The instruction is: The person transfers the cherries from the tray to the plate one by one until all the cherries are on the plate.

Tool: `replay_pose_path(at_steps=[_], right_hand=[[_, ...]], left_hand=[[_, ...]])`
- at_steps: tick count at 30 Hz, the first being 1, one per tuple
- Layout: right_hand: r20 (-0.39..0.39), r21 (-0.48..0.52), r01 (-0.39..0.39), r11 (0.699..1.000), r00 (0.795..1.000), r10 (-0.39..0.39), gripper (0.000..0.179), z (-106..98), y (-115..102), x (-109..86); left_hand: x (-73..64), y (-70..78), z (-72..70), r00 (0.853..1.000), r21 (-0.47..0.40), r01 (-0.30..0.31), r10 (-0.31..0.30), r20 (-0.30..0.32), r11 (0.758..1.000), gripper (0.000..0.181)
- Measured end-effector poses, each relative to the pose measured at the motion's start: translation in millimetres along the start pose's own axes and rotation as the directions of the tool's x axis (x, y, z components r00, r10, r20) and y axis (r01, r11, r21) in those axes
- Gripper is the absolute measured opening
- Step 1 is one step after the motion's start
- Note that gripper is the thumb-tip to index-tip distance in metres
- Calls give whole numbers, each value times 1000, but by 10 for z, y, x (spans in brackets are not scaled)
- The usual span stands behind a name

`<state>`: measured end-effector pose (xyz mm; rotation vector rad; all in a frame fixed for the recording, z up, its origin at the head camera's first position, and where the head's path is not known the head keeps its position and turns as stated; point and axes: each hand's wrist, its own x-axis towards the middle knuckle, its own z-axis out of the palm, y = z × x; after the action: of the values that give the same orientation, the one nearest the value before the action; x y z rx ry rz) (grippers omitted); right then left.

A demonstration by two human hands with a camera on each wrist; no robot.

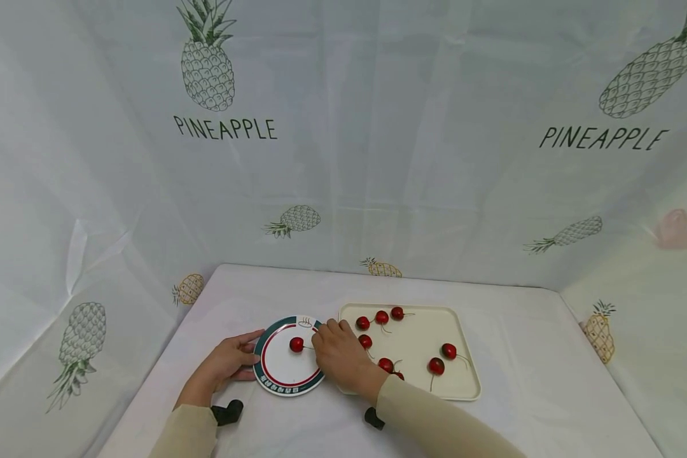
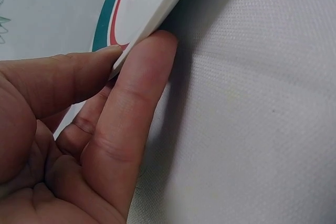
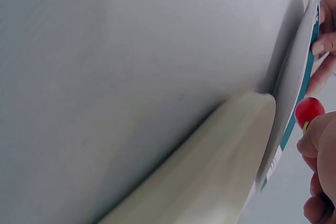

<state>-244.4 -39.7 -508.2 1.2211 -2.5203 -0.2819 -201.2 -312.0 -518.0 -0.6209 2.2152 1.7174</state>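
A round white plate (image 1: 286, 375) with a green and red rim sits at the left of the table. My left hand (image 1: 226, 366) pinches its left edge, thumb on top and a finger underneath, as the left wrist view (image 2: 110, 108) shows. Over the plate's right side, my right hand (image 1: 343, 353) pinches the thin stem of a red cherry (image 1: 296, 345). In the right wrist view the cherry (image 3: 308, 110) hangs out past the fingertips (image 3: 310, 142). Whether it touches the plate I cannot tell.
A cream rectangular tray (image 1: 464, 381) stands right beside the plate, its left part behind my right hand. Several stemmed cherries (image 1: 436, 366) lie spread in it. A white cloth (image 1: 527, 356) covers the table, and pineapple-print curtains (image 1: 412, 159) enclose it.
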Motion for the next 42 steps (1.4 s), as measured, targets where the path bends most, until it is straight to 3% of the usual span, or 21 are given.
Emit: replay_pose_path(at_steps=[21,30,42], right_hand=[[-24,12,-14,1000,1000,15,21,83,-103,90],[-90,18,18,1000,996,-16,15,102,-166,233],[-90,23,43,999,995,-41,18,118,-314,265]], left_hand=[[4,1,-12,1000,-2,-3,3,-2,1000,62],[20,19,-22,1000,-9,-8,8,6,1000,62],[4,-4,-5,1000,-3,-20,20,3,1000,60]])
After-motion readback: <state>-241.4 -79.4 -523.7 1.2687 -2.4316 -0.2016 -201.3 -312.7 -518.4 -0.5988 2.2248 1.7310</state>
